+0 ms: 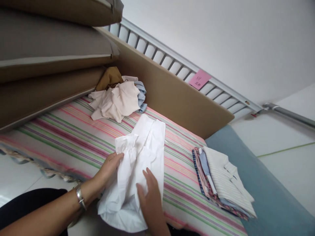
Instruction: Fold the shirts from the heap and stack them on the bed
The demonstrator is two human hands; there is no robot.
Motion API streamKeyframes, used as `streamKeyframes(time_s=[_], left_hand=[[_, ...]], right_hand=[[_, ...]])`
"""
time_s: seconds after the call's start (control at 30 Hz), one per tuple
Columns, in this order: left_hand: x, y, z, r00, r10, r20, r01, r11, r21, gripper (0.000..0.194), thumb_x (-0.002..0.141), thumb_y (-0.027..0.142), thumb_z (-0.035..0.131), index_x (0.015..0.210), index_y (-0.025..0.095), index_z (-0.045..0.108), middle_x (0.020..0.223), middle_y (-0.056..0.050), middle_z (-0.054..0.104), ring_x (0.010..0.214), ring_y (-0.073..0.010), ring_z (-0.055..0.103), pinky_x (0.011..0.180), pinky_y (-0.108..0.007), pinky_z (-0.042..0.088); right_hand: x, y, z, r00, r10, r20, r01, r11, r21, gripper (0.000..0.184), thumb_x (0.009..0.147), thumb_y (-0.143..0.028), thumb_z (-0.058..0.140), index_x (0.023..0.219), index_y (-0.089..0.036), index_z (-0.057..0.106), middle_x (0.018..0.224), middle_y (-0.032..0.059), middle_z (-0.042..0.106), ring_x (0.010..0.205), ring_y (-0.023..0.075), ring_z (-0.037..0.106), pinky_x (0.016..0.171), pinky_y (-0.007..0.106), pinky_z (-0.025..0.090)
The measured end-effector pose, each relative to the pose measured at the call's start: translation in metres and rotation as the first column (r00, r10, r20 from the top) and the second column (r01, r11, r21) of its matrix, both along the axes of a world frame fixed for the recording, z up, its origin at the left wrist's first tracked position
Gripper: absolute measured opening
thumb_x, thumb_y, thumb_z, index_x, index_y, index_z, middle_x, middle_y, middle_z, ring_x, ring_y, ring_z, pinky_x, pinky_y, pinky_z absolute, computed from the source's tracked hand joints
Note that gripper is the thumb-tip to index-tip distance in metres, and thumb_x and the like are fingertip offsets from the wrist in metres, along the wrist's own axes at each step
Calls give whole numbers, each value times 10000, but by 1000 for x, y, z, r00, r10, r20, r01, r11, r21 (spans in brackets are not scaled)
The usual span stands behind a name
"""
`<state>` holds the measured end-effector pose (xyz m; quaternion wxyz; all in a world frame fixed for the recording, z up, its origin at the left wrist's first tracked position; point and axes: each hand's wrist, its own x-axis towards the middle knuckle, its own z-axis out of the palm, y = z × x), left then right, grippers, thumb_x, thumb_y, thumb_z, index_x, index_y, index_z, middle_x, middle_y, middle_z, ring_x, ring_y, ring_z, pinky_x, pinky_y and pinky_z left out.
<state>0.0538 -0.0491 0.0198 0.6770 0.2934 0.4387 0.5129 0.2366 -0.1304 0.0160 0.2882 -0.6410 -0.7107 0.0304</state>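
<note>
The left hand, a smooth metal bangle on its wrist, pinches the left edge of a white garment by the gathered end of a sleeve. The right hand is open, fingers parted, against the lower front of the garment. This thin, crisp-looking cloth lies partly on a striped cover, its rounded near end hanging past the near edge; its far part is folded into a long narrow shape with soft creases. Along its near left edge, the cover has a knotted, lumpy fringe.

To the right sits a neat, roughly rectangular clothes stack, topped by a ribbed white collared piece; a smooth blue-grey surface extends beyond it. Farther left lies a loose, crumpled heap of cream, mustard and light blue fabric, beside a flat tan board. Behind the board, a pink paper note hangs on a slatted metal rail.
</note>
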Motion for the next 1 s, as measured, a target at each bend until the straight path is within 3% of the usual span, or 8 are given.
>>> streamKeyframes(time_s=[0.1,0.2,0.4,0.5,0.63,0.7,0.83,1.0], left_hand=[[-3,-5,7,998,8,-55,-5,999,52,236,703,399,592,638,175,556,614,14,615,576,-151,535,564,-236,398],[-2,-8,10,994,-5,-109,16,995,100,273,714,436,576,640,174,549,593,22,583,557,-141,506,550,-234,378],[3,-5,11,981,-12,-194,44,986,163,299,722,460,548,621,181,510,554,32,516,540,-141,464,536,-239,348],[7,-7,13,977,-49,-210,87,980,178,302,725,465,539,650,173,525,593,18,539,568,-148,480,550,-245,361],[12,-9,14,948,-61,-312,134,967,217,306,745,469,524,665,174,517,615,18,536,595,-151,487,573,-253,386],[16,-10,13,919,-58,-390,179,942,283,287,778,448,496,697,175,533,673,-1,560,656,-170,514,629,-274,417],[27,-16,10,792,-10,-610,387,781,490,262,848,371,428,787,177,592,897,-75,611,888,-220,546,836,-340,427],[47,-27,5,562,39,-826,737,429,522,290,851,444,497,946,209,639,1284,-95,531,1225,-265,420,1028,-414,312]], right_hand=[[-22,-17,-30,994,-30,108,37,998,-59,590,752,-188,538,1334,-173,439,1452,143,342,1330,306,325,1020,505,389],[-24,-14,-40,992,-87,92,98,988,-119,572,758,-116,431,1328,-161,454,1442,140,362,1318,287,352,1024,493,382],[17,7,-10,942,-259,-213,187,933,-307,405,800,-236,374,1068,-134,661,1075,123,673,1033,245,607,940,398,449],[36,8,13,783,-430,-450,254,881,-400,359,750,-347,491,955,-134,694,986,112,704,959,264,628,853,372,482],[55,0,30,394,-508,-765,215,861,-461,509,668,-428,603,1089,-143,631,918,66,718,797,239,656,688,332,517],[62,-7,35,269,-535,-801,269,840,-470,572,645,-422,635,1149,-153,597,884,41,719,747,216,656,650,310,518],[69,-20,41,268,-524,-809,392,826,-406,541,678,-422,633,1158,-175,592,951,23,707,817,189,651,679,270,520],[76,-34,35,385,-530,-755,493,810,-317,500,726,-471,594,1111,-154,620,1075,53,674,949,214,626,707,264,526]])
